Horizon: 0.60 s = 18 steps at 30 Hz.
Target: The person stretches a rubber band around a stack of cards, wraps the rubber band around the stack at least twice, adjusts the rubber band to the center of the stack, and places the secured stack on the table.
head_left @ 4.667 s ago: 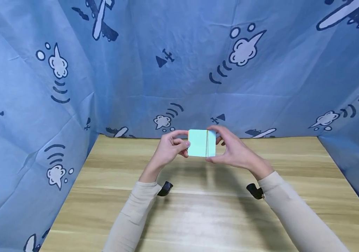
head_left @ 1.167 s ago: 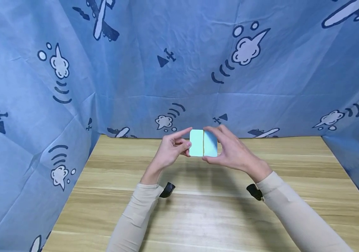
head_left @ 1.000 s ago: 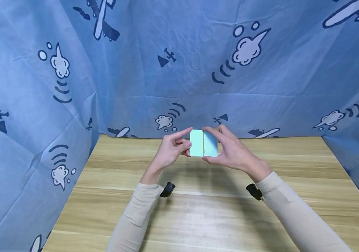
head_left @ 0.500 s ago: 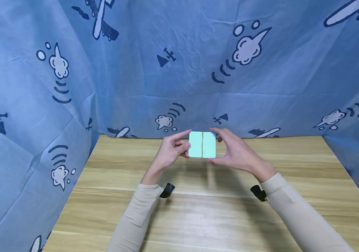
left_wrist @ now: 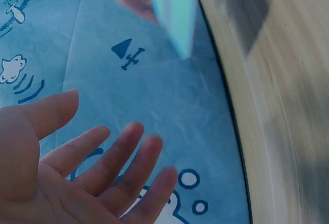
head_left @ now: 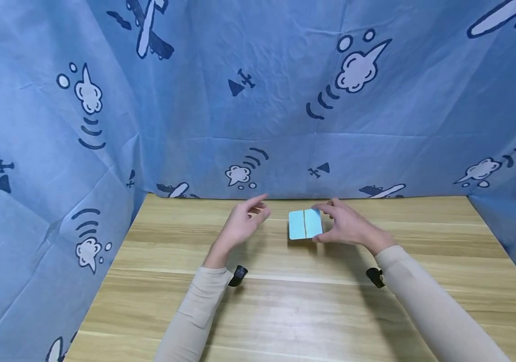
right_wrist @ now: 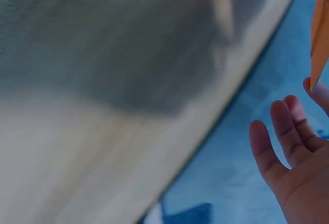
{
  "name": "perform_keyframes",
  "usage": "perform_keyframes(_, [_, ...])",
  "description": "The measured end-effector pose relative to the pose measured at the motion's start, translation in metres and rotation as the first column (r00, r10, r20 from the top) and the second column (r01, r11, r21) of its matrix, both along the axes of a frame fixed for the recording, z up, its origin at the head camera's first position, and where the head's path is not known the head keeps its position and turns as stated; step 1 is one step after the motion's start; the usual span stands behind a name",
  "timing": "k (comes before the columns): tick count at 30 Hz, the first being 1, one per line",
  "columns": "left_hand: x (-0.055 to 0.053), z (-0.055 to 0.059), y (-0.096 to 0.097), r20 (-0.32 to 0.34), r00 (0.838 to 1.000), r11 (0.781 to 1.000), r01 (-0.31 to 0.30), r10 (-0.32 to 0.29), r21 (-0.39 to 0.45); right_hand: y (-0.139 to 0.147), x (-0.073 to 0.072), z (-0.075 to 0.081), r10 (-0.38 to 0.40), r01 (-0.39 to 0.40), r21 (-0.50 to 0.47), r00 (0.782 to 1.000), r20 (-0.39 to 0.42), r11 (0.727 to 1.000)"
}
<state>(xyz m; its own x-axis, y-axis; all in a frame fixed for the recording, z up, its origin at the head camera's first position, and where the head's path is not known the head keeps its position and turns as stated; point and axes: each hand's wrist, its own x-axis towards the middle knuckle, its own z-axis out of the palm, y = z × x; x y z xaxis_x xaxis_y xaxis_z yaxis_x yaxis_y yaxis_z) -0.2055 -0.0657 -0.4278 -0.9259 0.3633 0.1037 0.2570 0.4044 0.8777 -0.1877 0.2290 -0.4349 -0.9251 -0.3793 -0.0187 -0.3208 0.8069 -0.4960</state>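
Observation:
A square stack of paper cards (head_left: 296, 225) has a pale blue-green face, and a tan rubber band (head_left: 305, 224) runs across its middle. My right hand (head_left: 346, 223) grips the stack by its right side, thumb at the near edge and index finger at the far edge. The right wrist view catches the stack's orange underside (right_wrist: 321, 34); the other fingers (right_wrist: 282, 131) of that hand stand spread and free. To the left, apart from the stack, my left hand (head_left: 241, 220) holds nothing. Its palm and loosely bent fingers (left_wrist: 121, 167) show in the left wrist view.
Beneath both hands lies a wood-grain table (head_left: 285, 311). A blue printed cloth (head_left: 258, 100) hangs along its back edge and on both sides. Dark wrist devices (head_left: 239, 276) sit at the sleeve cuffs. The stack's shadow (left_wrist: 247, 8) falls on the table.
Earlier both hands held the stack, and the rubber band moved from its right part to the middle. Now the left hand has let go, and the right hand has lowered the stack rightward.

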Motion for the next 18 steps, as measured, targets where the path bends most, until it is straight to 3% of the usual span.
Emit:
perform_keyframes(5, [0.002,-0.003,-0.005,-0.047,0.999,0.997,-0.020,0.016,-0.079,0.007,-0.006,-0.025,-0.017,0.016,0.010,0.997,0.071,1.000])
perform_keyframes(10, [0.002,-0.008,-0.010,-0.089,0.994,0.986,-0.072,0.059,-0.150,0.008,-0.010,-0.039,-0.011,0.005,0.077,0.997,0.079,0.997])
perform_keyframes(14, [0.004,-0.010,-0.013,-0.117,0.989,0.973,-0.112,0.090,-0.204,0.009,-0.009,-0.042,-0.019,0.007,0.146,0.997,0.078,0.989])
perform_keyframes(18, [0.003,-0.010,-0.016,-0.211,0.973,0.946,-0.150,0.090,-0.289,0.011,-0.005,-0.035,-0.077,0.079,0.134,0.997,-0.020,0.988])
